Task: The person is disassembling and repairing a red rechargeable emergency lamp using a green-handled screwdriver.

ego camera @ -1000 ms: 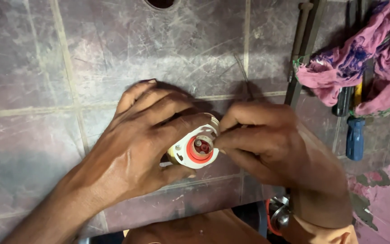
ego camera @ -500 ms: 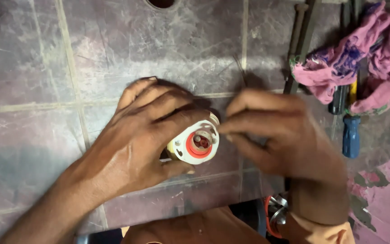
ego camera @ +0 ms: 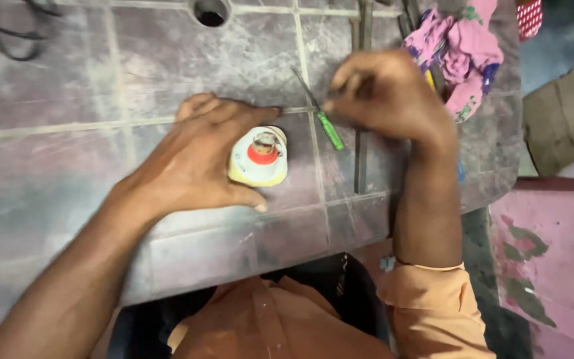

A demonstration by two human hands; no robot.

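Since a moment ago the right hand (ego camera: 383,93) has left the small white fitting with a red ring (ego camera: 258,157) and gone to the green-handled screwdriver (ego camera: 327,126). From the left: the left hand (ego camera: 200,159) has its grip curled round the fitting, steadying it on the tiled desk (ego camera: 68,159). Further right, the other hand's fingertips pinch the screwdriver, not yet lifted. Work on the fitting looks unfinished. A pink cloth (ego camera: 463,53) lies beyond.
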